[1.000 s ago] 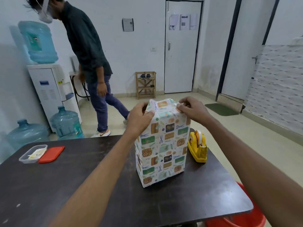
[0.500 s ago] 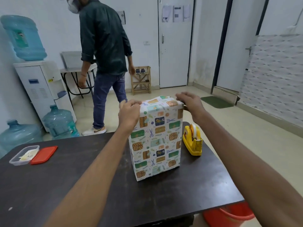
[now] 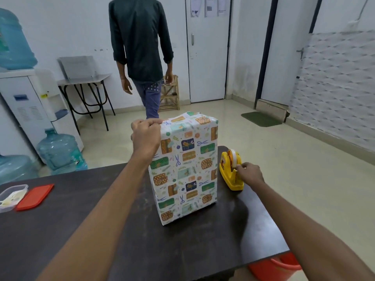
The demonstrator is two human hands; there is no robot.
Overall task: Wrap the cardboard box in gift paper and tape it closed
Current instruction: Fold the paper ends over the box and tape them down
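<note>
The box (image 3: pixel 185 169) stands on end on the table (image 3: pixel 101 230), its long axis vertical. One broad face is turned toward the camera and one narrow end faces up. It sits near the table's far right part, just left of the dispenser (image 3: pixel 231 175) and apart from it.

Paper (image 3: pixel 182 151) covers every side of the box that shows. It is white, printed with green, orange and navy gift parcels, blue scissors and small sprigs. The top is folded flat, with slight creases at the far edge.

The left hand (image 3: pixel 146 134) grips the box's top left edge, fingers curled and thumb pressed to forefinger on the paper there. The right hand (image 3: pixel 250 174) is at the near end of the yellow dispenser. Its fingertips (image 3: pixel 237 167) are bunched together, pinching the tape (image 3: pixel 233 157) at the cutter; the free strip is too small to make out.

There is one box, one dispenser and one roll of tape. At the table's left edge lie one clear tub (image 3: pixel 12 196) and one red lid (image 3: pixel 34 196), side by side.

Beyond are three water jugs (image 3: pixel 58 151), one of them on a cooler (image 3: pixel 26 106). One red bucket (image 3: pixel 276 268) sits under the table's right corner. One person (image 3: pixel 142 47) has their back turned toward the camera.
</note>
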